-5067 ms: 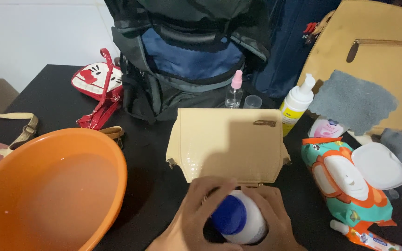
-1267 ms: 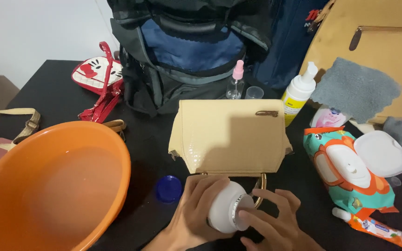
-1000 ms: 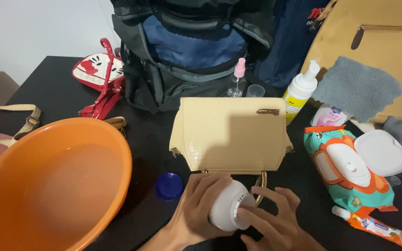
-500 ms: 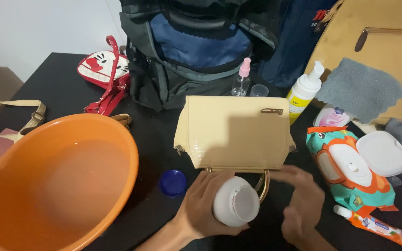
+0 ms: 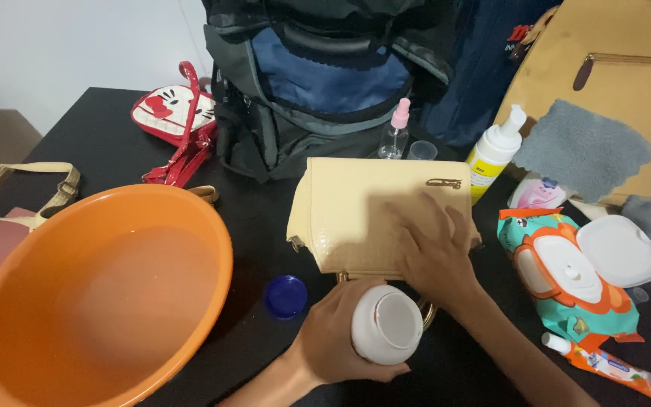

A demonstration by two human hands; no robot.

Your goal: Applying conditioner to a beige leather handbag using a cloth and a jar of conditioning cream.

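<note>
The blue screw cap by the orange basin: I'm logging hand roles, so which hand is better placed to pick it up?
Probably the right hand: it lies flat on the beige handbag, holding nothing. The left hand is nearer the blue screw cap but grips the white jar.

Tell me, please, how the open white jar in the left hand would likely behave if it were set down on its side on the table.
The white jar looks round and smooth, so it would probably roll on the black table. Its blue cap lies apart beside the orange basin, so anything inside could spill. The left hand wraps it easily; it seems light and rigid.
</note>
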